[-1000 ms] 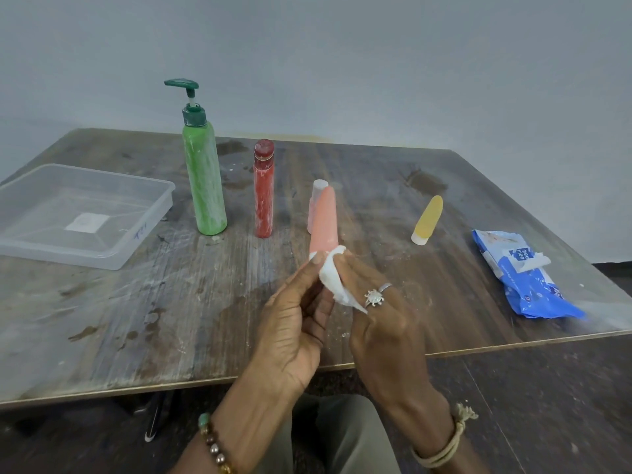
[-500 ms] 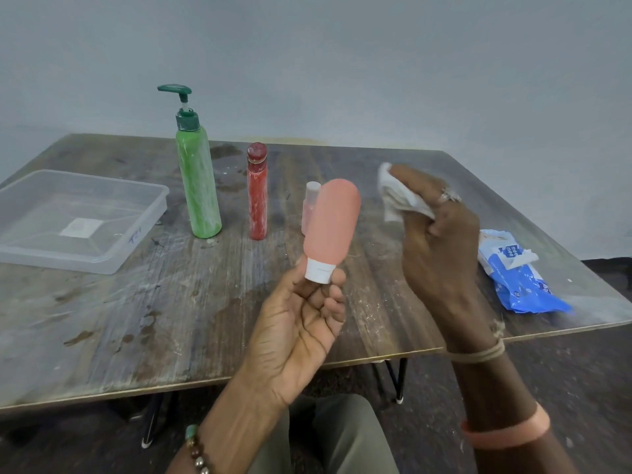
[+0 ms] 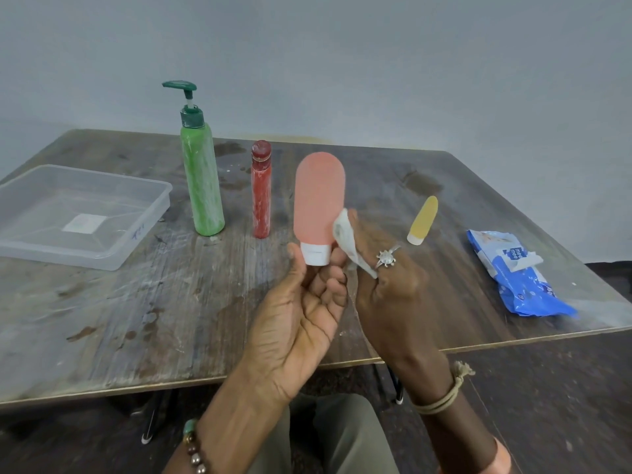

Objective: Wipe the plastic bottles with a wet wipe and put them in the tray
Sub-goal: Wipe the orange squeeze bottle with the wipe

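Pink soft-plastic tube bottle [image 3: 319,196] held cap-down over the wooden worktop [image 3: 171,319]. Left hand [image 3: 301,313] pinches its white cap, right hand [image 3: 386,278] grips a crumpled white wet wipe [image 3: 345,234] against its side. Looks like the wiping step, bottle 1. Next: carry left into the clear plastic tray [image 3: 85,260].

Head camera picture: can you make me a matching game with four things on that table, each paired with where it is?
Things:
1. pink bottle
2. green pump bottle
3. blue wipes packet
4. clear tray

Places:
a. far right, lying flat
b. held by its cap in the left hand
c. far left, no bottles inside
d. upright beside the red bottle

Pairs: 1-b, 2-d, 3-a, 4-c
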The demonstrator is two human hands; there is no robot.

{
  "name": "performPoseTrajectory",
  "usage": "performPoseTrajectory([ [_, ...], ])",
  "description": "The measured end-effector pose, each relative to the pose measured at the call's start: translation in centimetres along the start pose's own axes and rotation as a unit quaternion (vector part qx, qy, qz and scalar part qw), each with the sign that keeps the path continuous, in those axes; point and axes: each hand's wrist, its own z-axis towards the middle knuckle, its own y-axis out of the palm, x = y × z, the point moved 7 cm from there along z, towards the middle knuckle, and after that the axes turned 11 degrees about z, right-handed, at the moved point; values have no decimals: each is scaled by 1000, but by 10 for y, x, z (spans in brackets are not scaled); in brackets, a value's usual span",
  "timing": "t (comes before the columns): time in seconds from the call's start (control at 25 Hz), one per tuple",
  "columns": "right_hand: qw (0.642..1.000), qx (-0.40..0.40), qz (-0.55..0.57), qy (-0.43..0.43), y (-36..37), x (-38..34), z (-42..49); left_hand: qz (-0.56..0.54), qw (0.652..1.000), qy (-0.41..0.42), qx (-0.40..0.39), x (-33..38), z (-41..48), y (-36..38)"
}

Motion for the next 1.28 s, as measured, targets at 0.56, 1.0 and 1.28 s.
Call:
performPoseTrajectory([
  [0.56, 995, -75, 31, 52, -5, 5, -18, 177, 979, 59, 77, 4, 5, -16],
  [1.0, 963, -53, 202, 172, 2, -4, -31, 280, 932, 200, 115, 18, 0, -13],
  [1.28, 952, -39, 223, 206, 2, -1, -31, 279, 928, 229, 98, 26, -1, -11],
])
